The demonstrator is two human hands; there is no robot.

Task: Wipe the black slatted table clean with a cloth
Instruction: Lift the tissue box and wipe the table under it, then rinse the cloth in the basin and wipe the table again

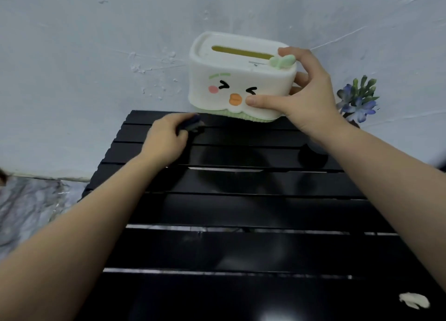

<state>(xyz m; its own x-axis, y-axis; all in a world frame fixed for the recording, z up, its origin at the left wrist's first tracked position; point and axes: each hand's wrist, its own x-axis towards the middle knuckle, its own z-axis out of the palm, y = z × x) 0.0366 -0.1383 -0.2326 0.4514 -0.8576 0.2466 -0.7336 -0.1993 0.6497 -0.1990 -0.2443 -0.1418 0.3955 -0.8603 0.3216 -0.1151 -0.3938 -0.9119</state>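
The black slatted table fills the lower middle of the head view. My left hand is closed on a small dark blue cloth pressed onto the far left slats. My right hand grips the right end of a white tissue box with a cartoon face, held tilted just above the table's far edge, against the wall.
A dark pot of blue and green artificial flowers stands at the far right by the wall. A whitish smear lies on the near right slat. Marbled floor shows to the left.
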